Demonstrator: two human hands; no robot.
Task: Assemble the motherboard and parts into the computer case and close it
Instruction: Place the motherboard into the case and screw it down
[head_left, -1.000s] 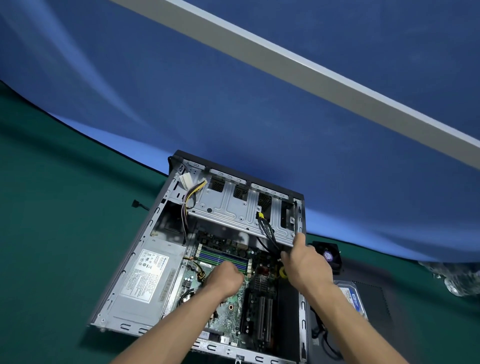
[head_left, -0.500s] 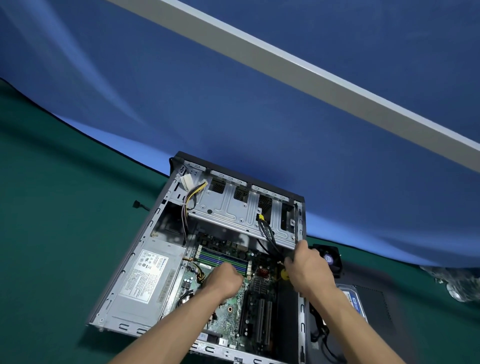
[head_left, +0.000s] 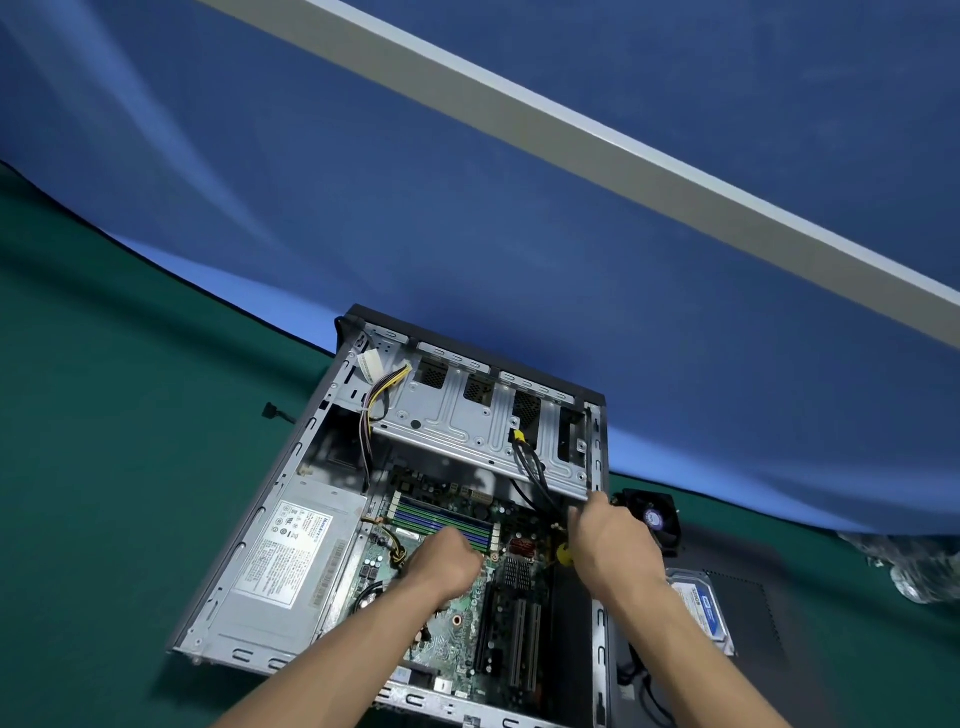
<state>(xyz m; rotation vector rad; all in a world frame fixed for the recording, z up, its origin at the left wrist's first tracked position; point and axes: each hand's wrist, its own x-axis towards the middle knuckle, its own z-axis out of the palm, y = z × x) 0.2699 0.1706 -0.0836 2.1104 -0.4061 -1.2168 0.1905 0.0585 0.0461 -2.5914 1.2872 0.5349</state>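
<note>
I see computer case (head_left: 291, 525) open on table (head_left: 104, 467), motherboard (head_left: 467, 597) seated under both hands. My left hand (head_left: 447, 564) curled, knuckles on board, likely steadying; grasp unclear. My right hand (head_left: 610, 545) pinching black cables (head_left: 535, 478), probably routing to connector. Fan (head_left: 657, 519), hard drive (head_left: 704, 613) wait right of right hand.

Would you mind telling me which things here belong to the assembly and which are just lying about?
Part of the job: computer case, motherboard, power supply, black cables, fan, hard drive, dark side panel.

Lying about: clear plastic bag, small black connector on the green cloth.
</note>
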